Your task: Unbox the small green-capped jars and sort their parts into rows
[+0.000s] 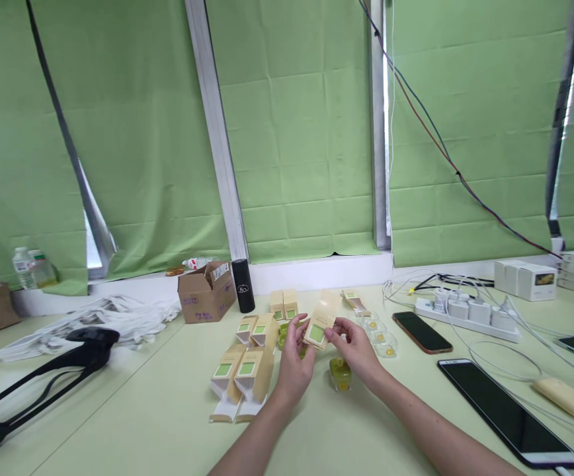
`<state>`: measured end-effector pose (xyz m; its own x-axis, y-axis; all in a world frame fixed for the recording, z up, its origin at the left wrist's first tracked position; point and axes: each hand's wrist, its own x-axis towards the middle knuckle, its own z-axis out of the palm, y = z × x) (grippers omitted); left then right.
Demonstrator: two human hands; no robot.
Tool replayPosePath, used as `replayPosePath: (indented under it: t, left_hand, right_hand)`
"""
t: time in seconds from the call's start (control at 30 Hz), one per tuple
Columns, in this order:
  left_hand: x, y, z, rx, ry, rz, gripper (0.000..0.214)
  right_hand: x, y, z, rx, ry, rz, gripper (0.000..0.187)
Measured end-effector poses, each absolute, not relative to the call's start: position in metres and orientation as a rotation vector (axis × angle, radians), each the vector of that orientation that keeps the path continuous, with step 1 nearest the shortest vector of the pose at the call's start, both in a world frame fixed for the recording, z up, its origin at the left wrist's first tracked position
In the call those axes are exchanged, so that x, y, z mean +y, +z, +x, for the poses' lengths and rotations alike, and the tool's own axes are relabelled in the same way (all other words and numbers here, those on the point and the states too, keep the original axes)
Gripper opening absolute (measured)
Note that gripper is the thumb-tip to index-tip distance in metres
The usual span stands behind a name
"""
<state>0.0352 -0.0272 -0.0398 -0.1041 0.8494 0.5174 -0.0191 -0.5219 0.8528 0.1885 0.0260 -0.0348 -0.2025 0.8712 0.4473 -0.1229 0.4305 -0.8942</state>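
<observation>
A small beige cardboard box (325,309) with a green label window is held up between my two hands. My left hand (294,360) grips its left side, while my right hand (355,347) pinches its lower right edge. Just below my right hand a squat green glass jar (340,374) stands on the table. To the left are several similar boxes (254,370), the front ones with flaps folded out. Two more boxes (284,304) stand farther back. Another green jar (282,335) is partly hidden behind my left hand. Clear rounded pieces with yellow centres (380,336) lie to the right.
A flat beige carton (355,302) lies behind. At the back stand a brown box (206,292) and black cylinder (243,285). Right are phones (422,332), a tablet-like device (508,410), a power strip (468,316) and cables. Left are white bundles (88,324) and a black frame (59,370).
</observation>
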Motion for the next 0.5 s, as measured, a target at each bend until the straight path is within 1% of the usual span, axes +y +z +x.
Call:
replayPosePath:
  t: [0.13, 0.27, 0.5]
  left_hand:
    - [-0.029, -0.038, 0.036, 0.986, 1.707, 1.531, 0.060]
    - [-0.031, -0.037, 0.039, 1.051, 1.719, 1.560, 0.054]
    - [-0.033, -0.036, 0.040, 1.180, 1.805, 1.621, 0.039]
  right_hand:
    - [0.028, -0.034, 0.189, -1.433, 1.190, -0.660, 0.060]
    - [0.026, -0.030, 0.189, -1.384, 1.275, -0.645, 0.061]
    - [0.021, -0.025, 0.191, -1.351, 1.269, -0.678, 0.060]
